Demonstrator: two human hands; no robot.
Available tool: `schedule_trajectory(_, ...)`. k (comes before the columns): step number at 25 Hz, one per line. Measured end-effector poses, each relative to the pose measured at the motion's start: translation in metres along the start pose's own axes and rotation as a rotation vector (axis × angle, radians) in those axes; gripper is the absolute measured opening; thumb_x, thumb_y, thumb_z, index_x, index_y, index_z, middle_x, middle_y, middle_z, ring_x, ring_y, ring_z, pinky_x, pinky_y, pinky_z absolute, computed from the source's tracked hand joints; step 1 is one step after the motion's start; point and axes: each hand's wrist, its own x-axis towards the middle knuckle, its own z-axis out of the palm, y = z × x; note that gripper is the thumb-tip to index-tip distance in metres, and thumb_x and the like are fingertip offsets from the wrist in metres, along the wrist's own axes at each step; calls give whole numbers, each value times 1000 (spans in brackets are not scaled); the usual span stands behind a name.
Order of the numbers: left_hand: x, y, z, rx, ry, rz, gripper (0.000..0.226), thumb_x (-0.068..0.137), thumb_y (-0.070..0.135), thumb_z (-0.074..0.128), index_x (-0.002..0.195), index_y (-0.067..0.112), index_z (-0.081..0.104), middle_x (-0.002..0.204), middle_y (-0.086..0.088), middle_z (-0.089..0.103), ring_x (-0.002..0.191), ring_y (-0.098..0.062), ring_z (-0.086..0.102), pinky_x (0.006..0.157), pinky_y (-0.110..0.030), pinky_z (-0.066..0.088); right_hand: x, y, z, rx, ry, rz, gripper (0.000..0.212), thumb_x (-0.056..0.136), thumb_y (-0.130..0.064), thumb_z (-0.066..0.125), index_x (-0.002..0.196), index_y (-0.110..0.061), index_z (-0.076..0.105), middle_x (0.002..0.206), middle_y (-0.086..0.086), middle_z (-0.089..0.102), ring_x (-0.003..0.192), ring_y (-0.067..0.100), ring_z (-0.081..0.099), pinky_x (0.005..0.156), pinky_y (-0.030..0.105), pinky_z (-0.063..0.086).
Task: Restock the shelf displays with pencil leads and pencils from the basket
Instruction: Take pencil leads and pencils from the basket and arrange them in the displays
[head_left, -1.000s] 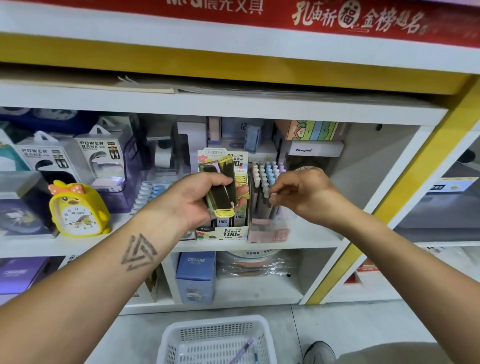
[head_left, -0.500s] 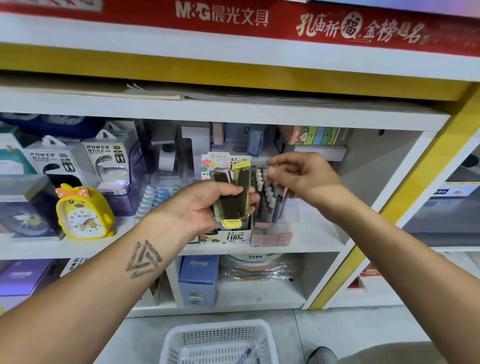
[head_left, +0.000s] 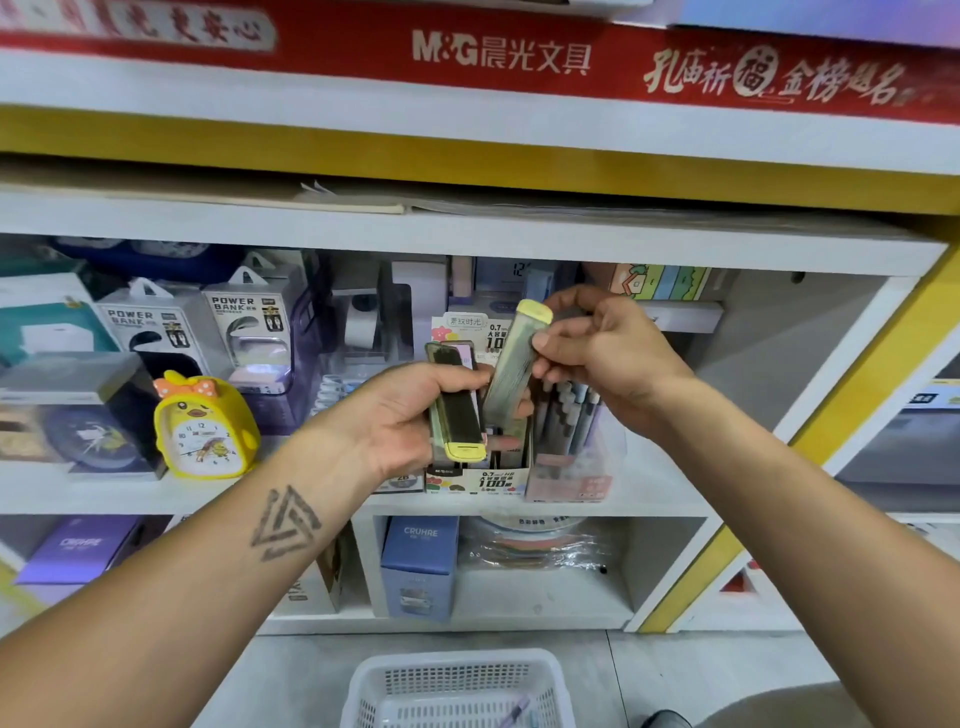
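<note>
My left hand grips a green pencil-lead case with a yellow cap in front of the shelf. My right hand pinches a second lead case by its upper part, tilted, with its yellow cap up. Both cases hover over the 0.7 HB lead display box on the middle shelf. To its right stands a clear holder of pencils. The white basket sits on the floor below, with a purple pencil inside.
A yellow duck alarm clock and power bank boxes fill the shelf's left side. A blue CRUHRE box and a wrapped round pack lie on the lower shelf. A yellow post borders the unit at right.
My right hand moved left from the pencil holder and took one lead case from the pair in my left hand, lifting it up. The view shifted upward a little.
</note>
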Motion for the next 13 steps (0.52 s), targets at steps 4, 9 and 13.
schedule_trajectory(4,-9,7,-14,-16,75,-51,27,94,1,54,119,-10,59,112,-31,67,93,-38,72,77,-47,60,2,-2,9,78,-90,-21,23,93,10,59,111,-4,54,85,23,71,74,25,72,66,22,58)
schedule_trajectory(9,-17,13,-24,42,145,38,14,90,-7,58,102,-2,62,91,-22,69,62,-22,68,52,-24,55,9,-4,29,-46,-138,-38,20,91,-5,69,110,-4,66,106,20,73,87,24,74,82,32,60)
schedule_trajectory(13,-18,11,-29,70,189,62,19,91,-6,58,109,0,58,106,-30,69,84,-37,71,69,-45,60,11,-10,24,-591,-76,-213,32,89,-8,72,117,-24,68,115,-5,71,107,13,67,95,35,53)
